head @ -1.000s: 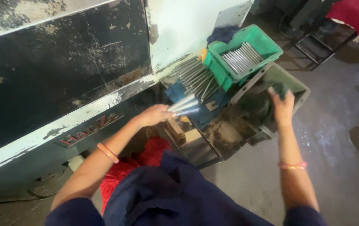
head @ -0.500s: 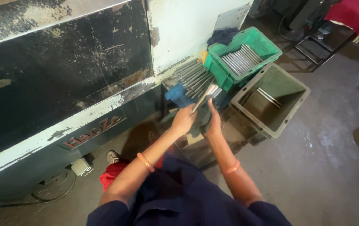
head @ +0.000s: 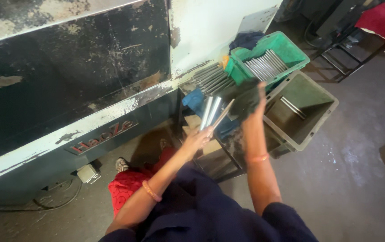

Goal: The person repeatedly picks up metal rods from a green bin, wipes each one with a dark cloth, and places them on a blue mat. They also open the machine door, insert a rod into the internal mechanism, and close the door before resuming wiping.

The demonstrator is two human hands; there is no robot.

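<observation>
Machine panel [head: 67,67]: a large dark, paint-chipped face is being seen at far left, with a pale band running below it.
Sign on machine [head: 102,136]: raised reddish lettering is being carried on the blue-grey lower band, slanting upward to the right; the wording is being left unread.
Red cloth [head: 129,190]: it is being seen low on the floor, beside the left forearm.
Left hand [head: 199,136]: the fingers are being kept clamped around the lower ends of the metal rods [head: 212,110], which are being held fanned upward, well above the floor and just left of the bins.
Rods on ledge [head: 212,78]: a loose row of dark rods is being kept on the machine's ledge, next to a blue cloth [head: 197,101].
Right hand [head: 253,96]: it is being raised just right of the held rods, blurred; whether the fingers are apart or together cannot be told.
Green crate [head: 291,49]: bright rods are being stored inside it, side by side.
Grey bin [head: 325,114]: two or three rods are being held in its bottom.
Risk: the fanned rods are judged likely to slip from the one-handed grip, since only their ends are being clasped; a dropped rod could be sent onto the floor or the foot below.
</observation>
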